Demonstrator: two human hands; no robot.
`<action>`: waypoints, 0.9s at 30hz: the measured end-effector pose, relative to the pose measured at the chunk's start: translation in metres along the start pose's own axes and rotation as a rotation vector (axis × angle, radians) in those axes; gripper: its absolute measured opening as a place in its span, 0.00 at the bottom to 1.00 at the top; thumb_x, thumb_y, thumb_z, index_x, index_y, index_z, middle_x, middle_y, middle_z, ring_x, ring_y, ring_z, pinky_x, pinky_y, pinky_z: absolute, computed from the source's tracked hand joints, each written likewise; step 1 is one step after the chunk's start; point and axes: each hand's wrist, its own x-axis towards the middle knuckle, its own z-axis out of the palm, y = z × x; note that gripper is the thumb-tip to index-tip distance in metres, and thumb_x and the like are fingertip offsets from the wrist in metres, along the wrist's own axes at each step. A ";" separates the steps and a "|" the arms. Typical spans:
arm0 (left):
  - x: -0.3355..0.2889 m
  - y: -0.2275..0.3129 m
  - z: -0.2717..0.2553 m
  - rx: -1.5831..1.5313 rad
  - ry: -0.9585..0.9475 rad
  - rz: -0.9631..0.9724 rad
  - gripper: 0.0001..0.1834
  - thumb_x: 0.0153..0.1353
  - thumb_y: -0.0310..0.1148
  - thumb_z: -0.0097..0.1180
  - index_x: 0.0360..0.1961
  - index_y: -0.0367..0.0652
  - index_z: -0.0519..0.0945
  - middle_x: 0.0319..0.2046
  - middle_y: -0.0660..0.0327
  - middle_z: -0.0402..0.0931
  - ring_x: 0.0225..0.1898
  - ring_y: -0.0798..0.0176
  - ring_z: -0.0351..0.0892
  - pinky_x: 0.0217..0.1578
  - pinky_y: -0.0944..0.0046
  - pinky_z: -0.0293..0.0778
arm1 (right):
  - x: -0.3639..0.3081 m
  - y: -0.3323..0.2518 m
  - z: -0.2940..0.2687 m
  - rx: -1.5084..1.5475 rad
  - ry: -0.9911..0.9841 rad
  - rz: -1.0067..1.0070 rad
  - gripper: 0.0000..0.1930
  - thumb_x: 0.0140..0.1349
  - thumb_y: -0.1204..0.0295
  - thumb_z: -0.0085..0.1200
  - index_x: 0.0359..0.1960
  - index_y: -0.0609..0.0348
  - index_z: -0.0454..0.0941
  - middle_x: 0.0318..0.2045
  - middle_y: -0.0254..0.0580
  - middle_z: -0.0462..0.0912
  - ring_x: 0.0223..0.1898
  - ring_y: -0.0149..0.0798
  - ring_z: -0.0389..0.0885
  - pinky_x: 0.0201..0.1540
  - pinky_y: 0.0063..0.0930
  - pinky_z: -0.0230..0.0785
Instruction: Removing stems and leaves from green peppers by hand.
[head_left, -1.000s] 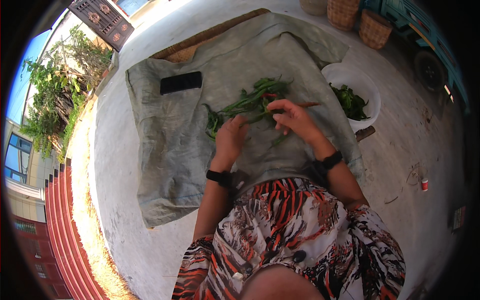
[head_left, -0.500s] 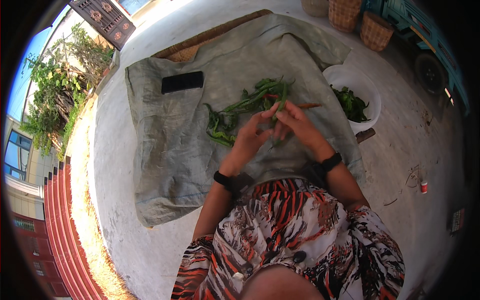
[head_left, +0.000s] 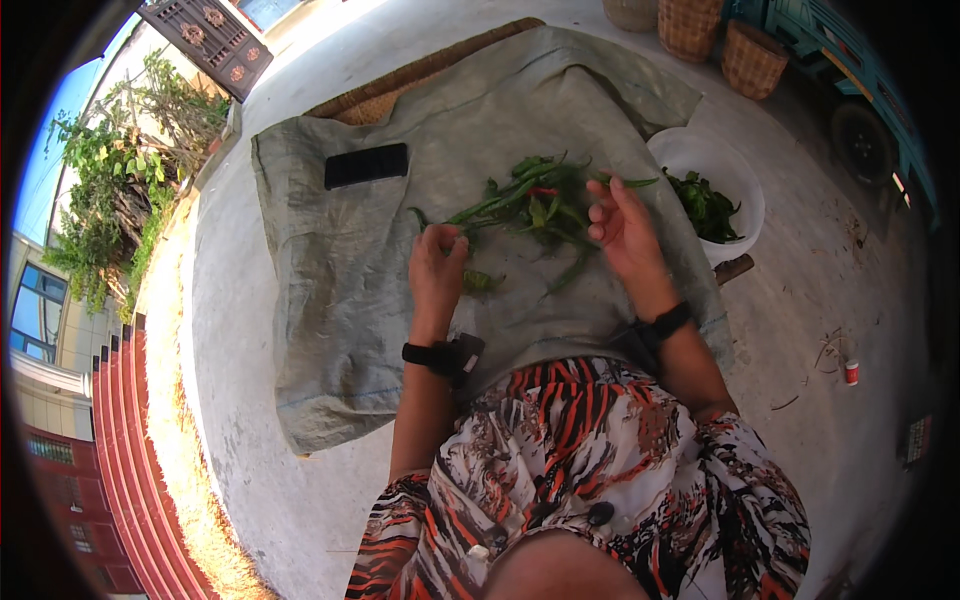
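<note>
A loose pile of long green chili peppers (head_left: 510, 190) lies on the grey-green woven sheet (head_left: 340, 300), with a bit of red pepper (head_left: 542, 191) among them. My right hand (head_left: 632, 240) is raised at the pile's right side, its fingertips closed on a green chili pepper (head_left: 642, 182) that points to the right. To the left, my left hand (head_left: 436, 275) hovers over or touches a smaller bunch of green pieces (head_left: 482, 282). Its fingers are curled together; what they pinch, if anything, is hidden.
A white tub (head_left: 752, 200) of green leafy pieces stands to the right. A dark phone (head_left: 366, 166) lies on the sheet's far left. Wicker baskets (head_left: 752, 62) and a teal vehicle (head_left: 850, 70) are at the far right. Red steps (head_left: 135, 430) run along the left.
My hands have moved apart from the middle, left hand to the left and right hand to the right. The green pepper held upright between them now points right from my right fingertips.
</note>
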 end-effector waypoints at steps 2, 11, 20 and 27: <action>0.002 -0.018 -0.010 0.136 0.045 -0.031 0.14 0.52 0.33 0.61 0.39 0.41 0.76 0.33 0.53 0.73 0.39 0.52 0.74 0.38 0.57 0.70 | 0.004 -0.006 -0.013 0.289 0.013 -0.117 0.16 0.65 0.58 0.50 0.49 0.53 0.75 0.45 0.37 0.80 0.28 0.27 0.76 0.25 0.20 0.68; 0.004 -0.061 -0.001 0.389 0.041 -0.120 0.21 0.46 0.38 0.64 0.40 0.39 0.76 0.40 0.47 0.72 0.43 0.42 0.70 0.42 0.50 0.69 | 0.004 0.000 -0.013 0.266 -0.116 0.078 0.15 0.66 0.61 0.47 0.49 0.54 0.75 0.35 0.32 0.82 0.26 0.28 0.74 0.22 0.22 0.63; 0.001 -0.005 0.000 -0.452 -0.103 -0.266 0.15 0.46 0.27 0.66 0.30 0.39 0.70 0.25 0.62 0.71 0.27 0.66 0.71 0.29 0.65 0.68 | -0.002 0.000 0.001 0.022 -0.115 0.102 0.14 0.65 0.62 0.49 0.48 0.54 0.73 0.32 0.31 0.79 0.26 0.25 0.75 0.22 0.17 0.63; -0.008 0.027 0.028 -0.740 -0.227 -0.118 0.15 0.47 0.21 0.64 0.30 0.42 0.67 0.24 0.66 0.68 0.26 0.73 0.68 0.28 0.71 0.66 | -0.011 0.008 0.025 -0.494 -0.314 0.140 0.17 0.62 0.63 0.55 0.49 0.56 0.71 0.33 0.30 0.77 0.27 0.22 0.75 0.22 0.14 0.63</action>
